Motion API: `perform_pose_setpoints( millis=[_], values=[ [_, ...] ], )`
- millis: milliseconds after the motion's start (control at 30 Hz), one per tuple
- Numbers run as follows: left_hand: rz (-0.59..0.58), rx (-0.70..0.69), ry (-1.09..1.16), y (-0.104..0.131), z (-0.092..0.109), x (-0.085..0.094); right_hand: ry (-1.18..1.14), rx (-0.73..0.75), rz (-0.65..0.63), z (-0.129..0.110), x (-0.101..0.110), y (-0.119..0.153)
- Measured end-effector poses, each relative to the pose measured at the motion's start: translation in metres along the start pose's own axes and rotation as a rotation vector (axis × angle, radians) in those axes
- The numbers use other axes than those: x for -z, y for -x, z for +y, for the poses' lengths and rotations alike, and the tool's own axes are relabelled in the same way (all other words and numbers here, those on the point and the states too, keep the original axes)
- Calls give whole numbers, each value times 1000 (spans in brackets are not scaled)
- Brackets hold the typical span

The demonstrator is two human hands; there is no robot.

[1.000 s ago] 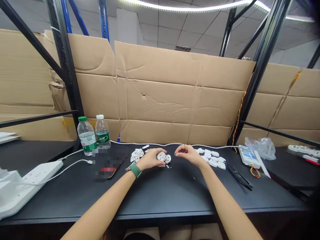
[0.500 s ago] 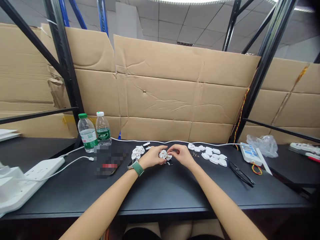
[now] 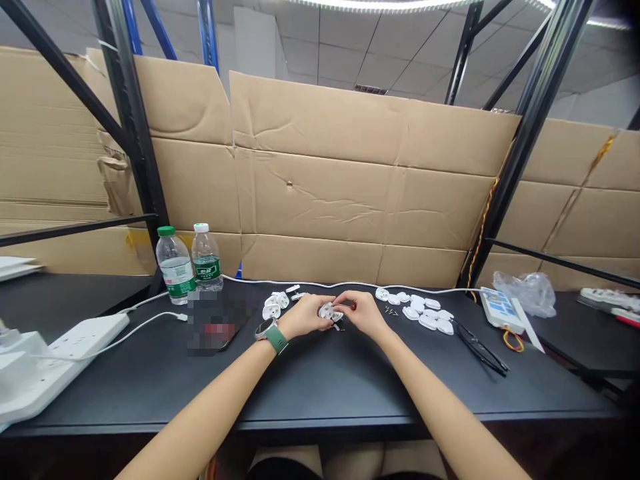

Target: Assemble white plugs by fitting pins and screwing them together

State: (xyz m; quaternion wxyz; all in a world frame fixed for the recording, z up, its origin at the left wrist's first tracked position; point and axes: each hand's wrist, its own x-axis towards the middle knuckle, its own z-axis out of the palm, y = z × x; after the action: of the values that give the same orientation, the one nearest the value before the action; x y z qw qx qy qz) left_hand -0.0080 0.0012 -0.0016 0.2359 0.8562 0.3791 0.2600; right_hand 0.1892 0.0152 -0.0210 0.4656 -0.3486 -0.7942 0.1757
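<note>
Near the middle of the black table, my left hand (image 3: 305, 316) is closed around a small white plastic housing (image 3: 327, 311) with little metal parts inside. My right hand (image 3: 369, 313) comes in from the other side, its thumb and fingertips pinched together at the housing's right edge. Whatever lies between those right fingertips is too small to make out. Another white piece (image 3: 337, 317) shows just below the fingers, partly hidden. Left of my hands lie several similar white housings (image 3: 273, 307). Several white oval covers (image 3: 429, 321) and small brass-coloured pins (image 3: 391, 311) are to the right.
Two plastic bottles (image 3: 176, 270) stand at the back left, behind a blurred dark phone-like object (image 3: 215, 330). A white power strip (image 3: 65, 363) fills the left edge. Black-framed glasses (image 3: 481, 350), a white-blue device (image 3: 501, 312) and a clear plastic bag (image 3: 527, 292) lie right. Cardboard (image 3: 350, 200) walls the back.
The housing in my left hand is tilted slightly differently, and my right fingertips have shifted a little against it. Everything else on the table stays put.
</note>
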Motion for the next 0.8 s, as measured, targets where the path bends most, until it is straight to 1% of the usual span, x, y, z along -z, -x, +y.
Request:
perform_pose_setpoints(
  millis=[100,367,433,533,633,667,700,733,800],
  values=[
    [7,4,-24,1,3,1,4,13,4,0,0,0],
    [0,-20,4,4,9,2,54,25,-49,2,1,2],
    [20,-22,8,3,8,2,38,12,-28,3,1,1],
    [85,18,-30,1,4,3,32,-25,52,8,4,-2],
    [142,50,-65,1,-3,4,122,-97,95,19,14,-4],
    [145,56,-60,0,-5,4,198,-142,77,23,18,-4],
    [146,60,-53,0,-7,4,299,-196,22,28,23,-3],
    [150,63,-51,0,-9,4,397,-264,-7,33,28,-1],
    [175,69,-76,0,-11,5,554,-379,-27,41,38,3]
  ],
)
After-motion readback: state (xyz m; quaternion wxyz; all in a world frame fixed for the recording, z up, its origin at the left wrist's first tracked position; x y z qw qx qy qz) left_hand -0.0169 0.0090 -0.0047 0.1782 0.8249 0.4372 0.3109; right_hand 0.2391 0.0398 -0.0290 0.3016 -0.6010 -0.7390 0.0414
